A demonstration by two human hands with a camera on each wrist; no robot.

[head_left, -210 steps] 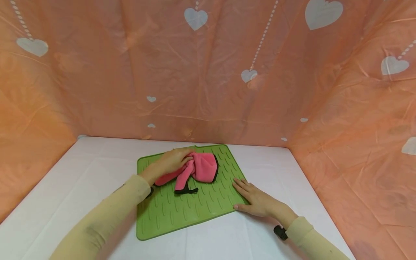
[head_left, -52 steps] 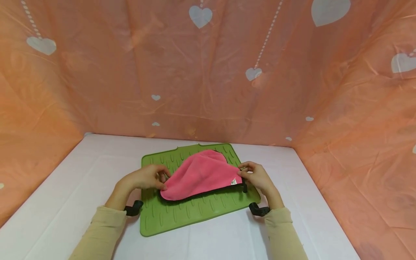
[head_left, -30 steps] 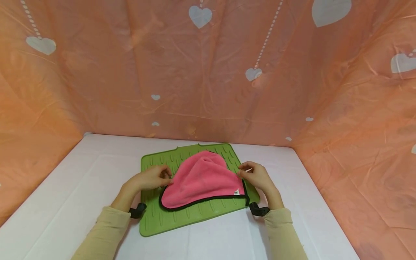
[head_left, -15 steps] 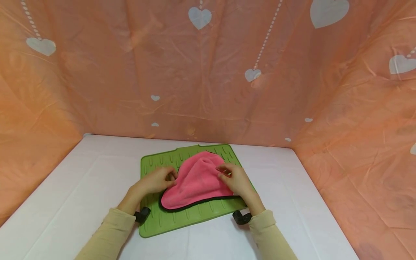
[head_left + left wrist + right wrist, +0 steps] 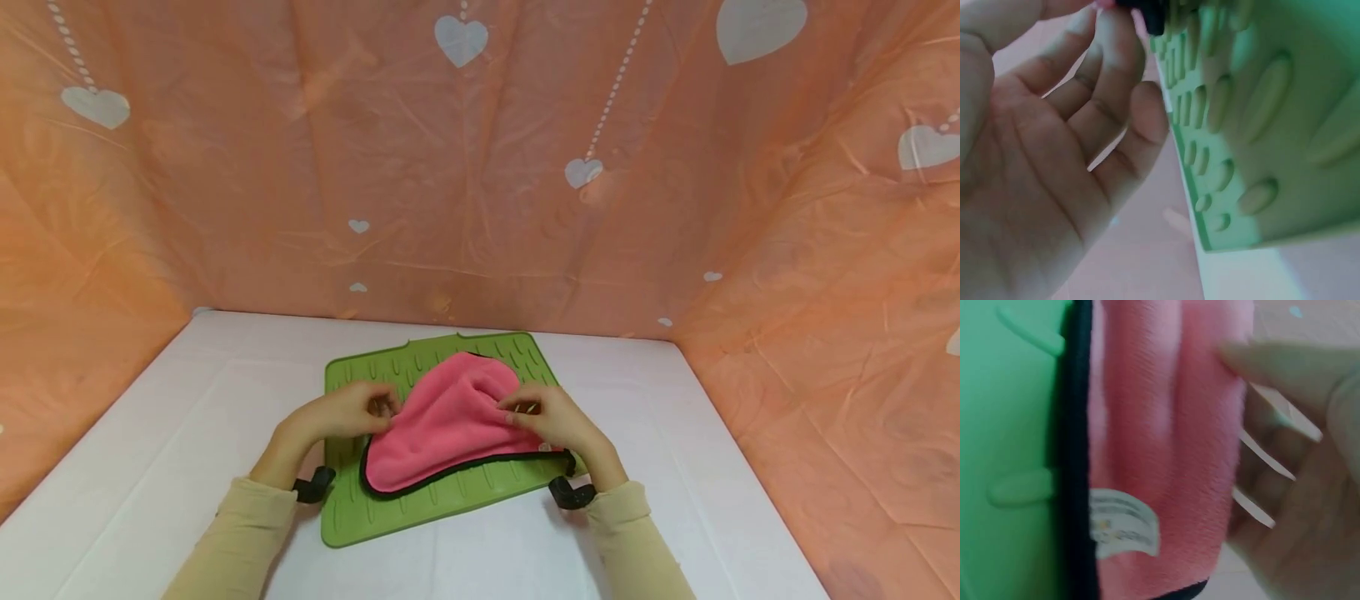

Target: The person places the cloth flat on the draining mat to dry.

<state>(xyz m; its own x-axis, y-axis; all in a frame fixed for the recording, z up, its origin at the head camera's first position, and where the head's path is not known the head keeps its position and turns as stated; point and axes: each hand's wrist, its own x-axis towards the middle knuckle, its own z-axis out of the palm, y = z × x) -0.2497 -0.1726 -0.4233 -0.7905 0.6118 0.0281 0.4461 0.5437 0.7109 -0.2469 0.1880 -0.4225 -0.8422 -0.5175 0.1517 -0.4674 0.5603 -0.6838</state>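
A pink cloth [image 5: 450,425] with a black edging lies bunched and partly folded over a green ribbed mat [image 5: 360,512]. My left hand [image 5: 348,410] pinches the cloth's left edge between thumb and fingers; pink and black fabric shows at those fingertips in the left wrist view. Over the cloth's right part, my right hand [image 5: 557,418] grips a fold, thumb on the near face and fingers behind it. The right wrist view shows this fold of cloth [image 5: 1154,425] close up, with a white printed label [image 5: 1124,525] near its corner.
The mat rests on a white-covered table [image 5: 247,367]. Orange curtains [image 5: 465,208] with white hearts hang behind it and at both sides. Black wrist devices [image 5: 315,485] sit at both cuffs.
Seven seconds ago the cloth was crumpled under the left hand; it was then spread out. Lately the right hand moved left from the cloth's right corner onto its body, and the cloth shifted slightly.
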